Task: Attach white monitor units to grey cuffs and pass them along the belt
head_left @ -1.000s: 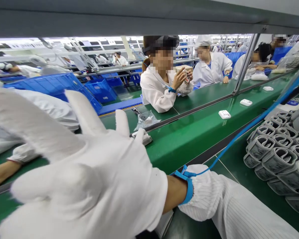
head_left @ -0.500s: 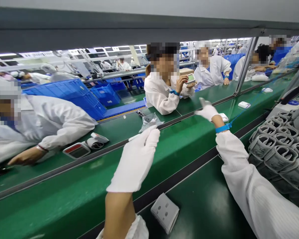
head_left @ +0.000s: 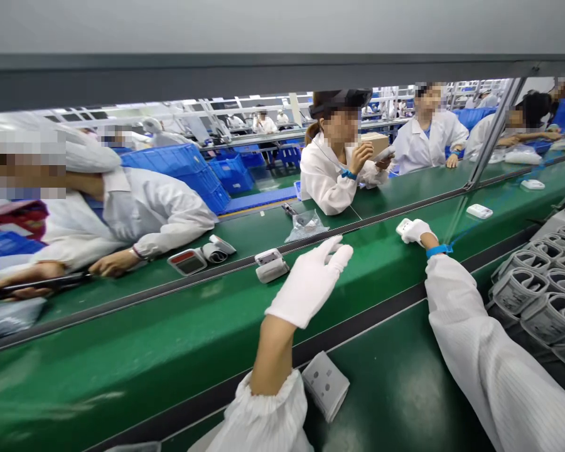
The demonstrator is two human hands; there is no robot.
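Observation:
My left hand (head_left: pixel 311 281), in a white glove, is stretched out over the green conveyor belt (head_left: pixel 169 333) with its fingers extended and nothing in them. A white device with a rolled cuff (head_left: pixel 270 265) lies on the belt just left of its fingertips. Farther along the belt my gloved right hand (head_left: pixel 417 231) is closed on a small white device (head_left: pixel 403 226). A blue wrist strap (head_left: pixel 439 250) circles my right wrist.
Several grey rolled cuffs (head_left: pixel 541 295) are stacked at the right. A grey ribbed block (head_left: pixel 327 384) lies on the near bench. More white devices (head_left: pixel 479 211) ride the belt. Across it, people in white coats work; one rests an arm beside a red-screened device (head_left: pixel 188 262). Blue crates (head_left: pixel 179 163) stand behind.
My right hand reached out from close before the camera to the belt and closed on the small white device. My left hand came up over the belt; the view shifted left.

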